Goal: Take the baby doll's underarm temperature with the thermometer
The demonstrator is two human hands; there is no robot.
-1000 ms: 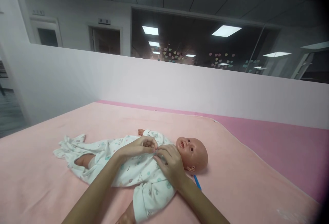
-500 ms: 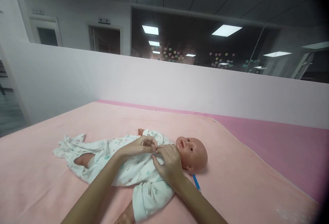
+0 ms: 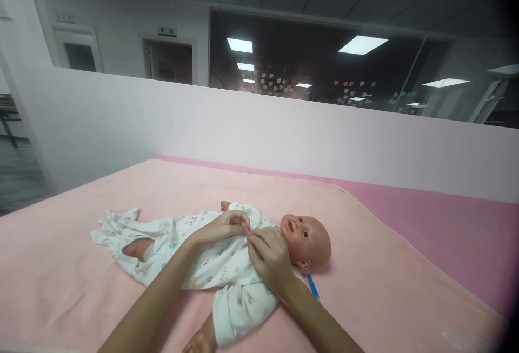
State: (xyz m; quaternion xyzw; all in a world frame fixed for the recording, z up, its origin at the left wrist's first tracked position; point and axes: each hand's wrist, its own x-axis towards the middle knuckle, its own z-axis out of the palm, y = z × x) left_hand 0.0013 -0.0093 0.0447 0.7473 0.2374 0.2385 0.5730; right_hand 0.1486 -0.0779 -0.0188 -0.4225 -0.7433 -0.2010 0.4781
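Note:
A baby doll (image 3: 308, 242) lies on its back, its head to the right, dressed in a white printed romper (image 3: 203, 272). Both of my hands are over the chest, fingertips meeting at the romper's front. My left hand (image 3: 229, 226) has thumb and fingers pinched on the romper's fabric. Bent and closed beside it, my right hand (image 3: 271, 253) pinches the same spot from the head side. Whatever fastening may be between the fingertips is too small to make out. One doll hand (image 3: 200, 339) sticks out of the near sleeve, and the romper's leg end lies loosely bunched at the left.
A peach-coloured sheet (image 3: 385, 266) covers the padded surface, with a pink strip (image 3: 430, 212) along its far and right sides. Near the doll's head lies a blue strip-like object (image 3: 312, 286). A low white wall (image 3: 284, 134) stands behind.
The view has shifted slightly. My right thumb has drawn in toward its fingers, and my fingertips have come closer together on the romper's front. The doll stays in place.

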